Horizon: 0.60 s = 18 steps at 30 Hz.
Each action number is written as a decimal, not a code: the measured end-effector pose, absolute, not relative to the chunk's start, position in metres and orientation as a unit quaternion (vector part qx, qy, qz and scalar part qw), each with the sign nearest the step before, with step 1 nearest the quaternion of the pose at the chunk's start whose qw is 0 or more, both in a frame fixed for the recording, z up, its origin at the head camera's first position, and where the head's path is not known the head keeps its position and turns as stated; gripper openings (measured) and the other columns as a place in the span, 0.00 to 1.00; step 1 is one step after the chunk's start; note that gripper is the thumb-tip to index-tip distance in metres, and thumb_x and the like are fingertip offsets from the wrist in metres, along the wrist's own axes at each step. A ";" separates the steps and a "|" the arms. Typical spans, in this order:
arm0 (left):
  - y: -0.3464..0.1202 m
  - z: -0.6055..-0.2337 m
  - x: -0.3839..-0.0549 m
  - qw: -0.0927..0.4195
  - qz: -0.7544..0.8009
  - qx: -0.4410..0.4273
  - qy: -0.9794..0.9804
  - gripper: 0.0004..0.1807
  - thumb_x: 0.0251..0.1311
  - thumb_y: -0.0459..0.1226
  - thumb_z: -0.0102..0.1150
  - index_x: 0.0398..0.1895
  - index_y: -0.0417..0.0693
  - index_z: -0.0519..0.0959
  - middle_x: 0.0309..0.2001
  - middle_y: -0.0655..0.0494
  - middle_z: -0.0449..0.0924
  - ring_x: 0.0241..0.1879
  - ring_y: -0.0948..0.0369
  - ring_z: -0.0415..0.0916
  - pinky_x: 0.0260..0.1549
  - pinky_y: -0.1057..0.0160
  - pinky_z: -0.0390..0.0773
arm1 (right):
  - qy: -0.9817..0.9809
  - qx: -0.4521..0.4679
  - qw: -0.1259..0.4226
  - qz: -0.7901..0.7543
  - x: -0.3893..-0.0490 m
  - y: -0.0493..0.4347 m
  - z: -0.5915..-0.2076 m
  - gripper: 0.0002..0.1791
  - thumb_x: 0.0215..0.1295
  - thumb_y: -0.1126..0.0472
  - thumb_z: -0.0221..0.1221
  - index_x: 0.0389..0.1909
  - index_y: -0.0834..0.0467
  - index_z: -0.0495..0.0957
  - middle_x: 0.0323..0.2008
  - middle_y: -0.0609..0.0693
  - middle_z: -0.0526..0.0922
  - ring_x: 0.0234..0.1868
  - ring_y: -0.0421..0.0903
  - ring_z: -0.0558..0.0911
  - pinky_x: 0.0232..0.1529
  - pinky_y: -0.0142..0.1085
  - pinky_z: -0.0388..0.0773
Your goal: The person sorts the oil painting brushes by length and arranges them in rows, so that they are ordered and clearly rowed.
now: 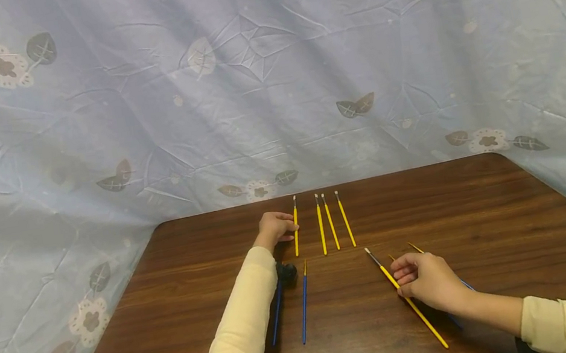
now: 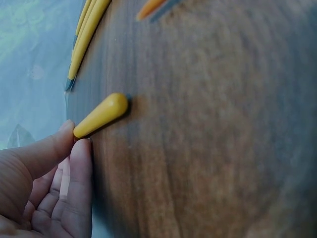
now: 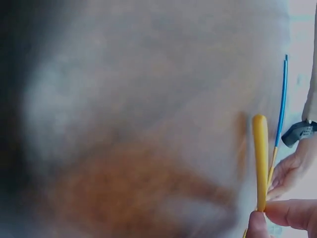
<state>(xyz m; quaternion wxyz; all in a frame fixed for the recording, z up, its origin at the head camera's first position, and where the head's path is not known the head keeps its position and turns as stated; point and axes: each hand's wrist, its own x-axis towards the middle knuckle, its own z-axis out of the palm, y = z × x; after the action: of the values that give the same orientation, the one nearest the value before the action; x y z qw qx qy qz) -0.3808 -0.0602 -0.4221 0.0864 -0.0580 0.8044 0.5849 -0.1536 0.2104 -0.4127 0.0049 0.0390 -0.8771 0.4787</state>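
In the head view my left hand [image 1: 275, 226] pinches a yellow paintbrush [image 1: 297, 241] near the far edge of the table, its bristles pointing away. The left wrist view shows thumb and fingertips on that brush's handle [image 2: 103, 113], its rounded end close to the wood. My right hand [image 1: 433, 282] holds another yellow paintbrush [image 1: 427, 323] between thumb and fingers, slanted with the bristles toward the far left. Its handle end [image 3: 260, 148] stands out above the fingertips in the right wrist view. Three yellow paintbrushes [image 1: 333, 231] lie right of the left hand's brush.
Two blue paintbrushes [image 1: 305, 310] lie by the left forearm, one partly behind the sleeve and its black wrist device [image 1: 287, 273]. More blue paintbrushes [image 1: 466, 284] lie partly hidden under the right hand. A patterned cloth [image 1: 273, 111] hangs behind the brown wooden table [image 1: 206, 249].
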 end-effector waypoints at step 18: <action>-0.060 -0.422 -0.380 0.082 0.584 -0.052 0.806 0.15 0.52 0.22 0.67 0.45 0.32 0.82 0.40 0.43 0.81 0.29 0.58 0.79 0.25 0.64 0.84 | -0.792 0.028 -0.098 0.602 -0.173 0.223 -0.395 0.30 0.59 0.75 0.60 0.62 0.75 0.63 0.47 0.63 0.78 0.43 0.53 0.81 0.43 0.40 0.82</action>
<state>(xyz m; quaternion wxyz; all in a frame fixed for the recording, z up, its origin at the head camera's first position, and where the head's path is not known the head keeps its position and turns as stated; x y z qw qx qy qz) -0.3797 -0.0600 -0.4220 0.0816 -0.0522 0.8063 0.5836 -0.1735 0.2230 -0.3949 -0.0979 0.0285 -0.7923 0.6015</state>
